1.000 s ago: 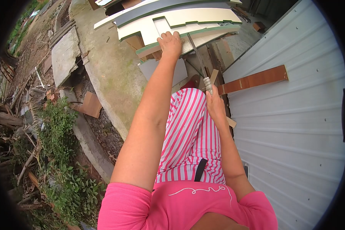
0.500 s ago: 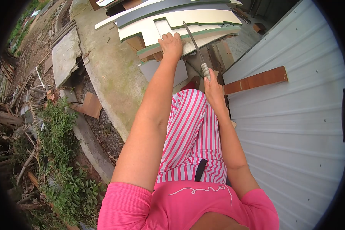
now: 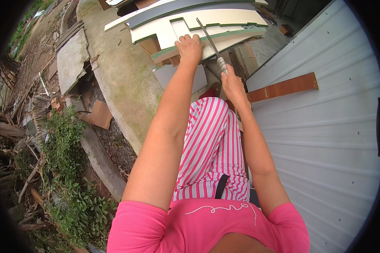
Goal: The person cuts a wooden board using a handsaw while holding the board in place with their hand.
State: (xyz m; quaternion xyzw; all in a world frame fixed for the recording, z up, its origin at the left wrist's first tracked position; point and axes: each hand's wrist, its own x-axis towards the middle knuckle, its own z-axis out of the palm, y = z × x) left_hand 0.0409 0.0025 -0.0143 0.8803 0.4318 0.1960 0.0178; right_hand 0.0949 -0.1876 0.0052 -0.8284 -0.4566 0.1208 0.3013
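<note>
My left hand (image 3: 190, 49) grips the near edge of a pale board with a green edge (image 3: 169, 53), its bent fingers lying over the top. My right hand (image 3: 233, 83) is closed around the ribbed, light-grey handle of a long thin file (image 3: 209, 39). The file's dark blade slants up and left across the board's edge, just right of my left hand. Beyond it lies a white board with notches cut into it (image 3: 150, 31). Where exactly the blade touches the edge is too small to tell.
More grey and white boards (image 3: 190, 10) are stacked behind. A corrugated metal panel (image 3: 316, 135) stands close on my right, with a brown wood strip (image 3: 283, 87) against it. Concrete ground (image 3: 118, 80) and leafy plants (image 3: 71, 168) lie to the left.
My right hand has pushed the file forward and slightly left, so its tip reaches farther over the boards. My left hand stays almost in place on the board.
</note>
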